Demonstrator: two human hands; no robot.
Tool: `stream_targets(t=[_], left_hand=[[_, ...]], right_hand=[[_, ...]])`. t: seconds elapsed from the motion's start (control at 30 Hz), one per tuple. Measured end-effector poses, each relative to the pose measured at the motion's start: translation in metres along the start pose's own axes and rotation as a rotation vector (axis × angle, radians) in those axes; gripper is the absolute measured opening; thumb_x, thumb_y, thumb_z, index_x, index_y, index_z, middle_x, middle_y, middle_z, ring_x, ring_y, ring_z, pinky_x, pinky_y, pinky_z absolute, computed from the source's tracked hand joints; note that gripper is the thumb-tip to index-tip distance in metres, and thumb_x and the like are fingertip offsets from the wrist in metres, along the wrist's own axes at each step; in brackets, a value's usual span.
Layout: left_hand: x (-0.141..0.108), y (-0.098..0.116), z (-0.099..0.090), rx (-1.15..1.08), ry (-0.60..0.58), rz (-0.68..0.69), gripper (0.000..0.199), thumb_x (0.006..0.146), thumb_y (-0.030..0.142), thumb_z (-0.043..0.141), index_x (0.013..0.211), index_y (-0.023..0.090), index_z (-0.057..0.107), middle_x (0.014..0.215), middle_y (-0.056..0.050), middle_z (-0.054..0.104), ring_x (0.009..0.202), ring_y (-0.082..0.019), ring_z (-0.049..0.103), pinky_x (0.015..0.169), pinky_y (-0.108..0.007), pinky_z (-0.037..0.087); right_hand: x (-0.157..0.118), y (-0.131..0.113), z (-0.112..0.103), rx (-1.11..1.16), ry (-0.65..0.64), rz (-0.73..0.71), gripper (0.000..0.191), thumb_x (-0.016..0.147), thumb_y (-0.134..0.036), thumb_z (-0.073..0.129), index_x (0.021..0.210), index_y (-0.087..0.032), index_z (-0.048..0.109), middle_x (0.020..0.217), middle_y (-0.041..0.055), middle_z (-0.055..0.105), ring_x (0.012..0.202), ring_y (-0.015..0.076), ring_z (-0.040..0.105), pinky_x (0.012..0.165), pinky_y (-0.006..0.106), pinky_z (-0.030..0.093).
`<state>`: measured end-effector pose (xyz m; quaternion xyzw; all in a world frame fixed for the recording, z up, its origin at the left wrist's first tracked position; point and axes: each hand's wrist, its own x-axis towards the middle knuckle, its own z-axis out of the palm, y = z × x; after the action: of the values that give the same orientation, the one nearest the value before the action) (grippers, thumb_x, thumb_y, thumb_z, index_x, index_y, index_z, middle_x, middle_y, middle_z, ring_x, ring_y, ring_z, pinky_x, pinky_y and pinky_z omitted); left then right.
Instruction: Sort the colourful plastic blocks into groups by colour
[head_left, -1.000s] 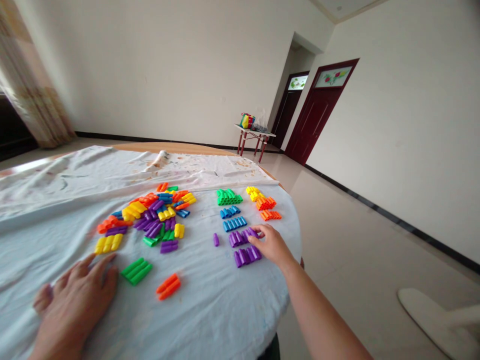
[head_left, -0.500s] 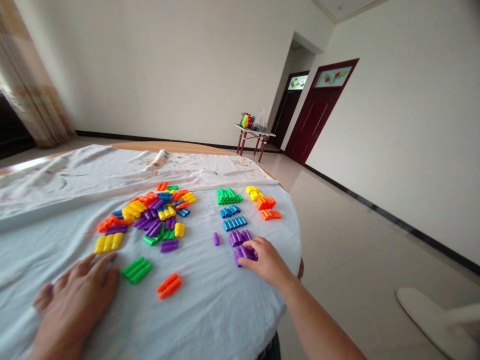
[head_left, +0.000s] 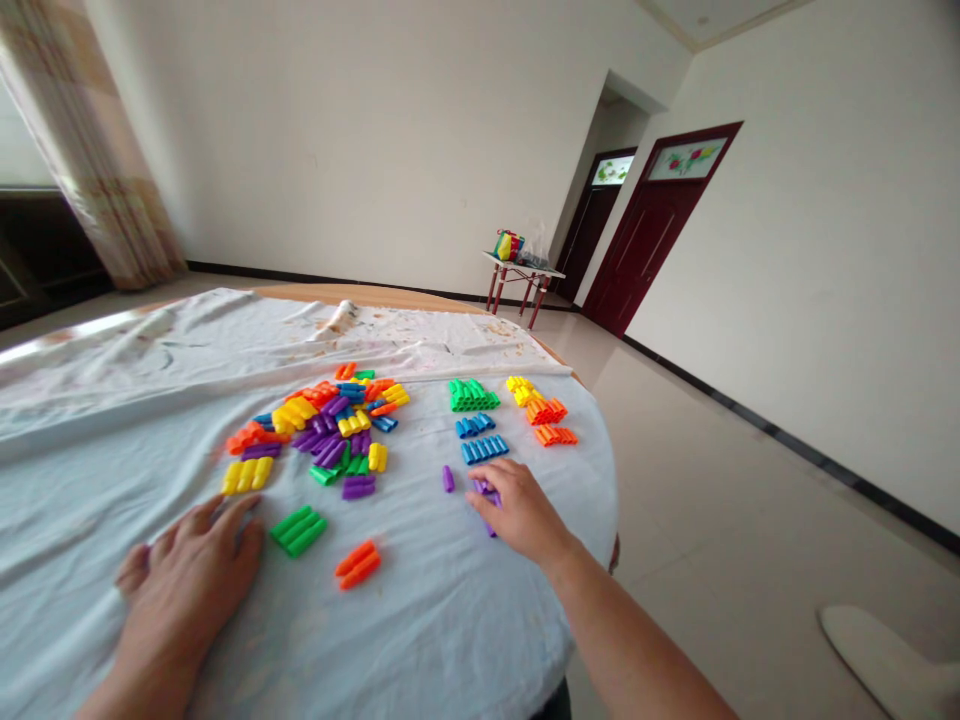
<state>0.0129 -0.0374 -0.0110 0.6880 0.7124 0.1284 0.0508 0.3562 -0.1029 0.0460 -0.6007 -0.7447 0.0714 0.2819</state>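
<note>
My left hand lies flat on the cloth with its fingers spread, holding nothing. Its fingertips are close to a yellow joined-tube piece and a green one. On the right, my right hand curls over the purple tube blocks, thumb and fingers around them and hiding most of them. A single purple tube lies just left of that hand. Beyond it are rows of blue tubes and a stack of green tubes. An orange piece lies between my hands.
A mixed pile of coloured tube pieces covers the table's middle. Yellow and orange stacks sit near the right edge of the round, cloth-covered table. A small side table with bags stands by the far wall.
My right hand has shifted from the nearer purple block up over the farther one, covering more of both. The whole view has swung slightly left. My left hand stays in place on the cloth.
</note>
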Motion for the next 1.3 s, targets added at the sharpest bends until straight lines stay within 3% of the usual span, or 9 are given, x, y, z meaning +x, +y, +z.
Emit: stream_targets(t=[0.3,0.5,0.63,0.8,0.93,1.1,1.3], left_hand=[[-0.007,0.006,-0.006,0.001,0.031,0.015,0.052,0.089,0.042,0.023,0.127,0.02,0.052,0.135,-0.015,0.046,0.127,-0.034,0.037,0.105,-0.055,0.021],[-0.008,0.009,-0.008,0.012,0.048,-0.016,0.049,0.089,0.04,0.024,0.125,0.024,0.054,0.134,-0.012,0.049,0.125,-0.03,0.04,0.106,-0.051,0.024],[-0.004,0.003,0.0,0.046,0.043,-0.011,0.052,0.088,0.043,0.02,0.126,0.026,0.052,0.134,-0.011,0.048,0.125,-0.03,0.04,0.105,-0.052,0.023],[0.002,-0.006,0.01,0.064,0.066,0.014,0.055,0.087,0.047,0.018,0.124,0.027,0.052,0.132,-0.009,0.048,0.124,-0.031,0.04,0.105,-0.051,0.023],[0.006,-0.011,0.015,0.062,0.058,0.036,0.056,0.086,0.048,0.018,0.125,0.026,0.051,0.133,-0.009,0.046,0.124,-0.031,0.039,0.105,-0.047,0.025],[0.009,-0.016,0.021,0.081,0.075,0.022,0.056,0.085,0.05,0.019,0.123,0.028,0.054,0.133,-0.006,0.048,0.121,-0.032,0.04,0.105,-0.046,0.025],[0.011,-0.02,0.023,0.085,0.062,0.008,0.057,0.085,0.052,0.019,0.125,0.028,0.052,0.133,-0.007,0.047,0.121,-0.034,0.04,0.105,-0.046,0.027]], right_hand=[[0.052,-0.02,0.027,-0.365,-0.257,-0.087,0.026,0.082,-0.03,0.059,0.106,-0.019,0.064,0.102,0.0096,0.067,0.102,0.0245,0.057,0.088,0.037,0.041],[0.064,-0.02,0.043,-0.558,-0.331,-0.06,0.02,0.083,-0.027,0.054,0.095,-0.016,0.066,0.093,0.0115,0.068,0.097,0.0261,0.059,0.085,0.039,0.041],[0.067,-0.01,0.038,-0.412,-0.344,-0.05,0.025,0.08,-0.018,0.053,0.101,-0.02,0.066,0.095,0.0083,0.068,0.095,0.0218,0.06,0.084,0.034,0.042],[0.068,0.021,-0.002,-0.027,-0.133,0.106,0.028,0.077,-0.02,0.057,0.104,-0.018,0.064,0.09,0.0033,0.067,0.078,0.0137,0.06,0.073,0.024,0.045],[0.057,0.05,-0.022,0.102,-0.081,0.253,0.023,0.076,-0.021,0.06,0.097,-0.015,0.066,0.078,0.0014,0.066,0.067,0.0116,0.057,0.064,0.023,0.045],[0.041,0.071,-0.012,0.122,-0.109,0.292,0.02,0.075,-0.02,0.06,0.093,-0.015,0.068,0.077,0.0029,0.067,0.068,0.0124,0.06,0.064,0.022,0.046],[0.037,0.075,-0.001,0.077,-0.131,0.286,0.022,0.075,-0.021,0.059,0.094,-0.015,0.069,0.079,0.0045,0.07,0.072,0.0147,0.063,0.067,0.023,0.047]])
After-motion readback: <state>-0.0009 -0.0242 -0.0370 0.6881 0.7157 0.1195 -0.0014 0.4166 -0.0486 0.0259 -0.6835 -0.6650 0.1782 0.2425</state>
